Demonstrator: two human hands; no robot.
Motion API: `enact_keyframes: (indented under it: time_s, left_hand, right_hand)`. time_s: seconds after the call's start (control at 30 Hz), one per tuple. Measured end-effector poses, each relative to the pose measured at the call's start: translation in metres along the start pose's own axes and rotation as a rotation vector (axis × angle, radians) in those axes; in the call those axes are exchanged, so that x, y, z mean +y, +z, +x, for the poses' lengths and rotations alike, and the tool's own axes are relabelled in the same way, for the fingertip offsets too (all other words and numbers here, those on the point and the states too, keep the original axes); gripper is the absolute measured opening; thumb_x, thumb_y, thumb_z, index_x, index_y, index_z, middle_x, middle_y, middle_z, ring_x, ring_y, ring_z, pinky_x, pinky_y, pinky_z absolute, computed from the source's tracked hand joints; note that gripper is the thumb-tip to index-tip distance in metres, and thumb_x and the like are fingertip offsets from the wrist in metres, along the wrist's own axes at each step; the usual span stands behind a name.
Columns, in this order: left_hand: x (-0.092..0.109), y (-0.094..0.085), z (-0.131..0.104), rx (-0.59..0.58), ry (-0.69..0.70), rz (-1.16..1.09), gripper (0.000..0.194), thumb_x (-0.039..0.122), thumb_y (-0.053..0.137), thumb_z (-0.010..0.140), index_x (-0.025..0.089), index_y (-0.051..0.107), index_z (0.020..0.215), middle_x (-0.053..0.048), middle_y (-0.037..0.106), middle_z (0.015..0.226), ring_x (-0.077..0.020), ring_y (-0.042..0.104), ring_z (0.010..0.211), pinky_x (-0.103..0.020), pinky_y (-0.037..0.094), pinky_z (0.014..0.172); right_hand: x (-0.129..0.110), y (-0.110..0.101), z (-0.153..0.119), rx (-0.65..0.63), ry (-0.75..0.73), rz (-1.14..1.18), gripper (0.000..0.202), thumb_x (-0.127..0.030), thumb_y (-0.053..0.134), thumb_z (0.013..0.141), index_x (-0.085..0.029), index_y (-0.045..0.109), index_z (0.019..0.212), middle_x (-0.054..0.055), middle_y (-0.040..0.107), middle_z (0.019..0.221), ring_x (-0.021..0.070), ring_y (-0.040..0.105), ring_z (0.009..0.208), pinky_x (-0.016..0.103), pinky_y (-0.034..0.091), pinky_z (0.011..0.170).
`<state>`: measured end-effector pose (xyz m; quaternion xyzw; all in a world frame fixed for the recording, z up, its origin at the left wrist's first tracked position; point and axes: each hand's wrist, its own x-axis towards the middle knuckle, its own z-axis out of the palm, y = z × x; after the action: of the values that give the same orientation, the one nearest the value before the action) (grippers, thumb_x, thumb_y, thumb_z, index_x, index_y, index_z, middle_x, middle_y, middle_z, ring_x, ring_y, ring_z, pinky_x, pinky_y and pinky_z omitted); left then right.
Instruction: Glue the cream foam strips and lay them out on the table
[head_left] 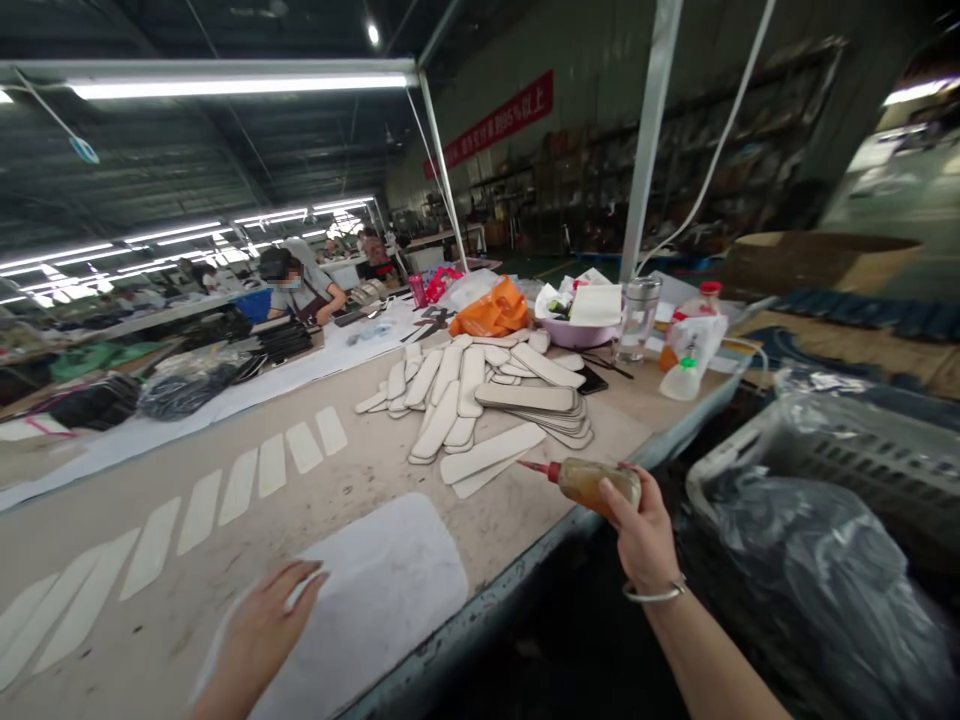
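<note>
My right hand (pixel 646 525) is wrapped round a clear squeeze bottle (pixel 589 484) with amber liquid and a red pointed nozzle. The bottle lies tilted nearly sideways, its tip aimed left, close to two pale strips (pixel 491 453) at the near side of a pile. That pile (pixel 450 385) holds many rounded, pale strips with dark edges, some in a neat stack (pixel 536 398). Over a white paper sheet (pixel 390 570) my left hand (pixel 274 615) hovers or rests; which one, I cannot tell. Its thumb and fingers are apart with nothing visible between them. Several white strips (pixel 240 485) lie in a slanting row at left.
An orange bag (pixel 491 308), a purple basin (pixel 577 332), a glass jar (pixel 637 318) and a small green-tipped bottle (pixel 682 378) stand behind the pile. At right, below table height, a grey crate (pixel 810 440) holds plastic film. A co-worker (pixel 300 285) sits across the table. Metal posts rise behind.
</note>
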<state>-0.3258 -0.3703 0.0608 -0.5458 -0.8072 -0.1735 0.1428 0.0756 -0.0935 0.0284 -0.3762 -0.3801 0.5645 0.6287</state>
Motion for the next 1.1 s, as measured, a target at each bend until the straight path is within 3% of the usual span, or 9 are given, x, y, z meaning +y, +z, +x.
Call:
enact_keyframes:
  time_s: [0.07,0.17,0.27,0.43,0.57,0.73,0.9,1.0,1.1]
  left_hand:
    - [0.042,0.034,0.034,0.030,0.131,-0.118,0.033,0.047,0.048,0.087,0.023,0.070,0.091,-0.004,0.071,0.096,-0.0195,0.068,0.087,-0.031,0.055,0.083]
    - [0.103,0.082,0.088,-0.091,0.207,-0.138,0.026,0.034,0.052,0.088,0.018,0.068,0.101,-0.009,0.069,0.108,-0.0210,0.065,0.100,-0.035,0.051,0.093]
    - [0.139,0.108,0.125,-0.177,0.262,-0.120,0.024,0.028,0.059,0.085,0.016,0.068,0.103,-0.011,0.066,0.115,-0.0226,0.062,0.107,-0.035,0.049,0.096]
    - [0.153,0.120,0.150,-0.292,0.346,-0.095,0.011,0.022,0.061,0.083,0.017,0.071,0.084,-0.007,0.070,0.097,-0.0211,0.065,0.093,-0.032,0.051,0.085]
    - [0.151,0.119,0.156,-0.307,0.378,-0.074,0.016,0.018,0.056,0.087,0.018,0.070,0.079,-0.005,0.069,0.086,-0.0175,0.065,0.085,-0.028,0.049,0.079]
    - [0.154,0.098,0.139,-0.190,0.349,-0.035,0.024,0.024,0.045,0.094,0.016,0.067,0.087,-0.007,0.066,0.088,-0.0187,0.062,0.085,-0.031,0.048,0.078]
    - [0.166,0.073,0.071,-0.017,0.490,-0.056,0.022,0.024,0.046,0.093,0.019,0.063,0.081,-0.005,0.064,0.079,-0.0179,0.060,0.074,-0.031,0.050,0.069]
    - [0.170,0.069,0.030,-0.028,0.511,-0.156,0.017,0.026,0.050,0.092,0.019,0.063,0.084,-0.006,0.065,0.082,-0.0178,0.061,0.073,-0.032,0.053,0.068]
    - [0.164,0.068,0.010,-0.034,0.468,-0.269,0.016,0.026,0.052,0.091,0.017,0.064,0.097,-0.009,0.065,0.096,-0.0193,0.061,0.084,-0.035,0.055,0.076]
  right_hand:
    - [-0.002,-0.001,0.000,0.003,0.011,0.023,0.056,-0.040,0.083,0.065,-0.024,0.055,0.111,0.000,0.059,0.095,0.0154,0.057,0.081,0.021,0.047,0.064]
    - [-0.005,-0.003,-0.002,0.019,0.017,0.045,0.056,-0.039,0.083,0.064,-0.024,0.055,0.110,0.000,0.059,0.098,0.0157,0.056,0.084,0.020,0.047,0.063]
    - [-0.009,-0.005,-0.002,0.045,0.049,0.072,0.057,-0.040,0.084,0.063,-0.025,0.055,0.110,0.000,0.060,0.097,0.0157,0.056,0.083,0.019,0.047,0.062]
    - [-0.013,-0.008,0.002,0.066,0.089,0.088,0.058,-0.040,0.085,0.062,-0.026,0.056,0.110,0.000,0.060,0.095,0.0152,0.057,0.081,0.018,0.047,0.058]
    - [-0.014,-0.006,0.002,0.052,0.112,0.100,0.058,-0.039,0.085,0.062,-0.026,0.055,0.110,-0.001,0.060,0.093,0.0152,0.057,0.080,0.018,0.047,0.057]
    - [-0.011,-0.006,0.002,0.040,0.084,0.090,0.057,-0.039,0.084,0.064,-0.025,0.054,0.111,0.000,0.060,0.094,0.0160,0.058,0.082,0.020,0.048,0.061]
    - [-0.006,-0.007,-0.004,-0.073,-0.009,-0.001,0.053,-0.038,0.080,0.070,-0.025,0.053,0.115,0.001,0.060,0.097,0.0170,0.057,0.085,0.025,0.049,0.073]
    - [-0.004,-0.004,-0.013,-0.168,-0.081,-0.126,0.051,-0.038,0.077,0.074,-0.024,0.053,0.116,0.003,0.059,0.104,0.0186,0.057,0.090,0.029,0.049,0.078]
    - [0.000,0.001,-0.025,-0.229,-0.171,-0.293,0.050,-0.041,0.075,0.075,-0.024,0.053,0.117,0.005,0.059,0.109,0.0218,0.058,0.094,0.033,0.049,0.082]
